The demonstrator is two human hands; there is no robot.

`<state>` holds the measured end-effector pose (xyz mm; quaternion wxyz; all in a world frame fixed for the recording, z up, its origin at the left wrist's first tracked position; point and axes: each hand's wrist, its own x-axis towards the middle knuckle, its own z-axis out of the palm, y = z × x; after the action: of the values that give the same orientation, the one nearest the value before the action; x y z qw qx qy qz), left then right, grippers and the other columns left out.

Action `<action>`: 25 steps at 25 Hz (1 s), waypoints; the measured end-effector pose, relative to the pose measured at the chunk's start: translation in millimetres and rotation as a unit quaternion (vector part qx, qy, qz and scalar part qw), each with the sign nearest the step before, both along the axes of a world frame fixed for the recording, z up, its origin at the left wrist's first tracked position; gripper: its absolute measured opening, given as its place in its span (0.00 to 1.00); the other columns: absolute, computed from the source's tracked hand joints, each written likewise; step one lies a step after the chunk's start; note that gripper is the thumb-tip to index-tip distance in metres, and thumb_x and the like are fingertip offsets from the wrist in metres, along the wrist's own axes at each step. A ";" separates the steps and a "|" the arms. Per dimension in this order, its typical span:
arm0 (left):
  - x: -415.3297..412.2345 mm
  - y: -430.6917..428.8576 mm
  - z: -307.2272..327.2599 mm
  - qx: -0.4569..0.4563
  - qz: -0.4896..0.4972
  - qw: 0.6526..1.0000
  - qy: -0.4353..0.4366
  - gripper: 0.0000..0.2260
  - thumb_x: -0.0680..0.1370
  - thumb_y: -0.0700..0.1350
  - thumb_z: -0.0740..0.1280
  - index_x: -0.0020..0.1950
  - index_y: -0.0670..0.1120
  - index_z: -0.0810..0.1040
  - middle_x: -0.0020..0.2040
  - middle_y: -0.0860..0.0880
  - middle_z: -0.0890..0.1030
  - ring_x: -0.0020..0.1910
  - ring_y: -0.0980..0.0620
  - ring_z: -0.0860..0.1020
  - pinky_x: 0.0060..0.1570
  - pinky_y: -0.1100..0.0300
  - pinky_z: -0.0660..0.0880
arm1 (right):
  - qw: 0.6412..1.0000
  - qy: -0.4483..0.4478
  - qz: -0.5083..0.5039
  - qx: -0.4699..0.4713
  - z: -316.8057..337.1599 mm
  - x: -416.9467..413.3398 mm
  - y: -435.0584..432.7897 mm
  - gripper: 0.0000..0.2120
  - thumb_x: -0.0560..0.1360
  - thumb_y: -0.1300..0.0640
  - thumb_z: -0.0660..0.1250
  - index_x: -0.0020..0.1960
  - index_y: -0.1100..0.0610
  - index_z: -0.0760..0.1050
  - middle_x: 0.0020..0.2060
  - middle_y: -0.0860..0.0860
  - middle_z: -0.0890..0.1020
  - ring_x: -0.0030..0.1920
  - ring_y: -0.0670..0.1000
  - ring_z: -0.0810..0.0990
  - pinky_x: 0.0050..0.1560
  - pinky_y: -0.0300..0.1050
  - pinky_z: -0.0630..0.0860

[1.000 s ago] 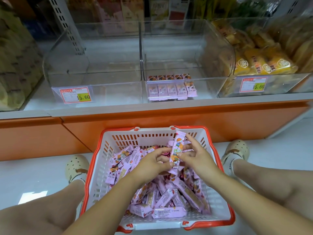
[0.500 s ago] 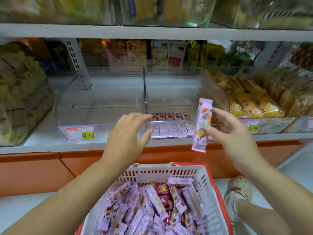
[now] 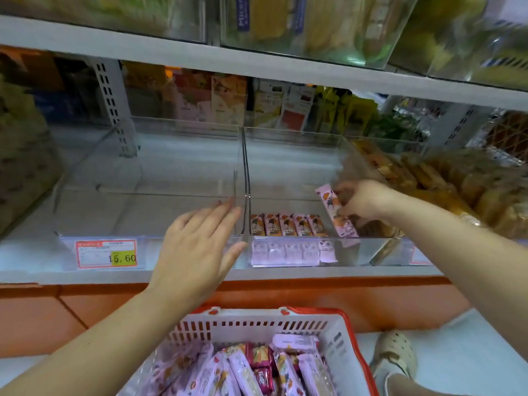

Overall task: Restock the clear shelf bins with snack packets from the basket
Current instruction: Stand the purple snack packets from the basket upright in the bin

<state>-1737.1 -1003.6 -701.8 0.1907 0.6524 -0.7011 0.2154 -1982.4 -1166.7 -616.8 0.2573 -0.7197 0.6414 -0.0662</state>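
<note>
My right hand (image 3: 361, 200) pinches a pink snack packet (image 3: 335, 214) inside the middle clear bin (image 3: 351, 252), just right of a row of several pink packets (image 3: 288, 225) standing along the bin's front wall. My left hand (image 3: 197, 247) hovers with straight fingers in front of the divider between the middle bin and the left clear bin (image 3: 148, 201), holding nothing. A white basket with a red rim (image 3: 351, 332) sits below on the floor, holding several pink packets (image 3: 251, 370).
The left bin carries a price tag reading 15.60 (image 3: 106, 253). A bin of yellow-orange packets (image 3: 457, 192) adjoins on the right. An upper shelf (image 3: 257, 62) overhangs the bins. An orange base panel (image 3: 285, 298) runs under the shelf. A foot in a cream shoe (image 3: 395, 357) rests beside the basket.
My right hand carried the packet from the basket up and into the middle bin. My left hand rose from the basket to the front of the bins. The view tilted upward.
</note>
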 end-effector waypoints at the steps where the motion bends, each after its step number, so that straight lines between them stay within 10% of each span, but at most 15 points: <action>1: 0.5 0.7 -1.0 0.002 0.000 1.000 -0.004 0.26 0.79 0.58 0.52 0.70 0.44 0.72 0.68 0.45 0.75 0.63 0.46 0.75 0.60 0.51 0.65 | 0.999 0.031 -0.017 0.036 -6.7 5.0 -4.4 0.25 0.75 0.68 0.68 0.70 0.56 0.69 0.58 0.59 0.79 0.45 0.56 0.79 0.45 0.47 0.82; 25: -1.9 7.9 0.4 0.043 0.004 0.999 0.015 0.28 0.80 0.59 0.52 0.73 0.44 0.67 0.71 0.45 0.71 0.67 0.47 0.72 0.64 0.52 0.62 | 0.962 0.258 0.057 0.063 -21.0 7.6 -4.7 0.21 0.75 0.59 0.69 0.67 0.61 0.73 0.60 0.57 0.80 0.51 0.54 0.81 0.52 0.44 0.77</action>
<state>-1739.0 -995.7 -701.4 0.1718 0.6656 -0.7045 0.1762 -1974.8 -1171.4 -637.8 0.1313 -0.7302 0.6467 0.1772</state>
